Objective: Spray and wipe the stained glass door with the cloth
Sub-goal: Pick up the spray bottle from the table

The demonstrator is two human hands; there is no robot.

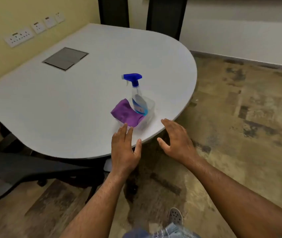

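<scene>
Pale grey rounded table [85, 93] fills the upper left of the head view, pushed against a cream wall with a row of white wall sockets [19, 38]. Patchy brown floor to the right. A grey rectangular hatch [65, 58] sits flush in the tabletop, well away from the work.

Near the table's curved front edge stands a small clear plastic tub [148, 115]. Inside it: a clear spray bottle with a blue trigger head [136, 93], upright, long axis vertical, nozzle pointing left, a little blue liquid at the bottom. Folded purple cloth [125, 114] rests against the bottle's left side, draped over the tub's near-left rim.

Left hand [125, 148] palm down, fingers spread and empty, fingertips just short of the cloth's near corner. Right hand [177, 140] also open and empty, palm down over the table edge, to the right of the tub and slightly nearer the viewer.

Key relation: both items lie straight ahead of the hands and a little beyond them. Cloth is nearer the left hand; bottle sits between the two, its neck reachable from the right side. Judgement: pick-up stage, nothing sprayed or wiped yet.

Obstacles: none between hands and tub. Dark office chair [25, 170] sits low at the left, below table level. Glass door not in view.
</scene>
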